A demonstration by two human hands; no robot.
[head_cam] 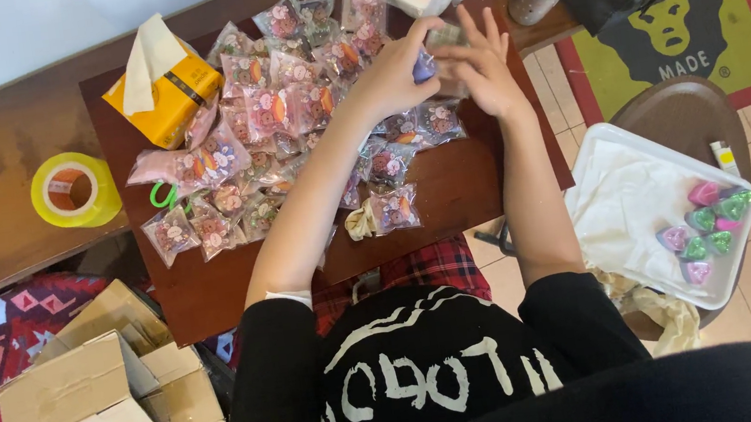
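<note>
Both my hands meet over the far right part of a dark wooden table [450, 197]. My left hand [396, 70] pinches a small purple heart-shaped piece [424, 67]. My right hand [477, 65] holds a small clear bag [448, 37] against it, fingers spread upward. A heap of several filled clear printed bags [286, 107] covers the table left of my hands. More such bags lie just below my hands, near a single bag [392, 209] by the front edge.
A yellow tissue box [165, 89] stands at the table's far left, a roll of yellow tape [74, 189] beyond it. A white tray [628, 209] with several pink, green and purple hearts [707, 227] rests on a stool at right. Open cardboard boxes [94, 408] sit lower left.
</note>
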